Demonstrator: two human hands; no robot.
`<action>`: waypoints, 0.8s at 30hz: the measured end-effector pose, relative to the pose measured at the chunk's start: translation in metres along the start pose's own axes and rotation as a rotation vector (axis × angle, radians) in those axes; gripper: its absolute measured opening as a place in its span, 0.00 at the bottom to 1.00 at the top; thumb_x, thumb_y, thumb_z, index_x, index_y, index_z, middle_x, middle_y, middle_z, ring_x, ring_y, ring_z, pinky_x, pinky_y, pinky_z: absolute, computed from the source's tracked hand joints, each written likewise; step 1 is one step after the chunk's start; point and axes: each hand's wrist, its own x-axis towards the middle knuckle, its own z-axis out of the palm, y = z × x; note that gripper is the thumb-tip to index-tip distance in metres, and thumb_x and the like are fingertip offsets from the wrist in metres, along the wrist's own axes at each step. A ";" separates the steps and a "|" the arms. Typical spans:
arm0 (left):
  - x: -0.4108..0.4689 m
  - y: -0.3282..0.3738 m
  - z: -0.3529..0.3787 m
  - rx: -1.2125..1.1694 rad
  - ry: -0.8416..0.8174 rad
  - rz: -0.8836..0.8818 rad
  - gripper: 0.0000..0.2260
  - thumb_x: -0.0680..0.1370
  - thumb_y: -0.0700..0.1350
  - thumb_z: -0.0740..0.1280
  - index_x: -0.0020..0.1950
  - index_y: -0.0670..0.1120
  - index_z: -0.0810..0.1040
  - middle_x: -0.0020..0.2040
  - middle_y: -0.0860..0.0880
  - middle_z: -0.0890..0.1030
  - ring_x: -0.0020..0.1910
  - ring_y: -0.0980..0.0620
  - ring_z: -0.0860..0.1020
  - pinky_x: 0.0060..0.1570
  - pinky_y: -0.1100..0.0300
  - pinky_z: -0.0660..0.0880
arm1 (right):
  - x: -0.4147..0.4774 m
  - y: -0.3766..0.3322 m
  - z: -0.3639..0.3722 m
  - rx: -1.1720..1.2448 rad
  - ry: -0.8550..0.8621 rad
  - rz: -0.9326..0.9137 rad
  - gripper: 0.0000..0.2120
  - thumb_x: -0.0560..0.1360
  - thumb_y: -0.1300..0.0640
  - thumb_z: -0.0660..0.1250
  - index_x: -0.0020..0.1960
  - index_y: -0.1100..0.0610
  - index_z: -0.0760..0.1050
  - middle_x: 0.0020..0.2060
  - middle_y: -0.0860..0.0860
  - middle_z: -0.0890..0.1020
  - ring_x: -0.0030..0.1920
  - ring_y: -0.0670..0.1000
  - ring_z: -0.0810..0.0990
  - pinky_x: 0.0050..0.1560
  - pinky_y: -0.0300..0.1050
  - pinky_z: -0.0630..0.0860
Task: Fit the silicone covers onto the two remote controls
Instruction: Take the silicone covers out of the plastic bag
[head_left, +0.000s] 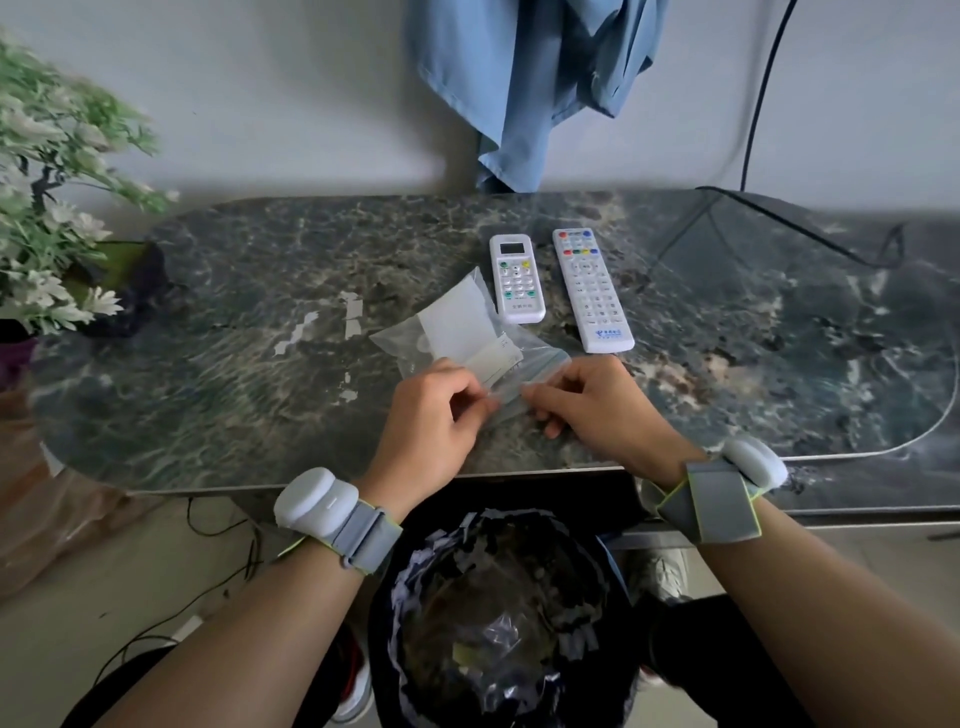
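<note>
Two white remotes lie side by side on the dark marble table (234, 332): a short one with a small screen (516, 278) and, to its right, a longer one with coloured buttons (592, 288). In front of them lies a clear plastic bag (457, 332) with a whitish silicone cover inside. A second clear bag seems to lie under or beside it. My left hand (434, 415) and my right hand (597, 405) both pinch the near edge of the bag, fingertips almost touching.
A potted plant with white flowers (47, 208) stands at the table's left end. A black cable (810, 234) crosses the far right. Blue cloth (524, 88) hangs on the wall behind. A bin lined with a black bag (498, 613) sits below the table's front edge.
</note>
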 end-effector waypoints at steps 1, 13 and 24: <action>0.001 0.000 0.000 -0.005 -0.002 -0.006 0.06 0.72 0.42 0.73 0.37 0.43 0.79 0.35 0.50 0.78 0.34 0.52 0.75 0.37 0.62 0.71 | 0.000 0.000 0.000 -0.037 -0.009 -0.009 0.11 0.74 0.59 0.72 0.35 0.63 0.77 0.26 0.51 0.81 0.24 0.46 0.78 0.26 0.32 0.69; 0.002 -0.002 0.003 -0.092 0.004 -0.102 0.08 0.73 0.41 0.73 0.34 0.44 0.78 0.26 0.55 0.75 0.26 0.57 0.71 0.29 0.67 0.67 | 0.003 0.005 0.003 -0.038 -0.010 -0.015 0.12 0.74 0.57 0.71 0.35 0.63 0.80 0.29 0.56 0.83 0.25 0.49 0.77 0.28 0.37 0.72; 0.003 -0.005 0.003 -0.109 0.006 -0.116 0.07 0.72 0.42 0.74 0.37 0.40 0.80 0.29 0.50 0.77 0.28 0.54 0.71 0.30 0.65 0.69 | 0.005 0.008 0.002 -0.300 -0.067 -0.114 0.12 0.74 0.57 0.69 0.34 0.62 0.79 0.29 0.56 0.84 0.27 0.48 0.80 0.40 0.51 0.80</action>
